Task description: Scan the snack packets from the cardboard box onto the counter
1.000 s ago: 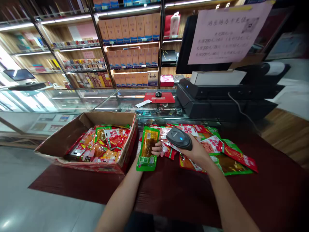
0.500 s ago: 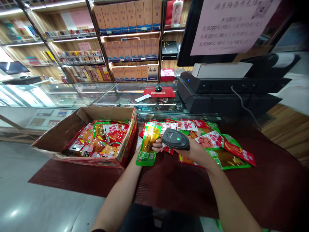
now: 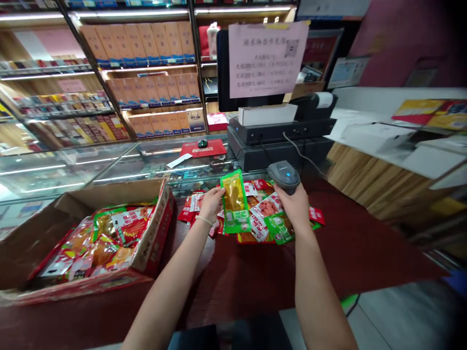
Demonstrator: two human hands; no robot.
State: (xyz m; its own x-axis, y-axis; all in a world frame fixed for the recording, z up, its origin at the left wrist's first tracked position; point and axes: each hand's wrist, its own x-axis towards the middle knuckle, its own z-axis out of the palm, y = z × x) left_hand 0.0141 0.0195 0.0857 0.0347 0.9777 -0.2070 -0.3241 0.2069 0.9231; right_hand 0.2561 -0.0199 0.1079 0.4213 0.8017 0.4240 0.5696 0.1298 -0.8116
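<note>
Packet [image 3: 235, 206] upright lengthwise in left hand [image 3: 211, 204]

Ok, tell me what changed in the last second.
The left hand lifted the green packet off the table, from beside the cardboard box, and now holds it up over the pile of packets. The right hand drew the scanner away to the packet's right. Unchanged: its grip on the scanner, the pile, the box.

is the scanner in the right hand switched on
On: a blue light glows on top of the scanner, held in the right hand.
</note>
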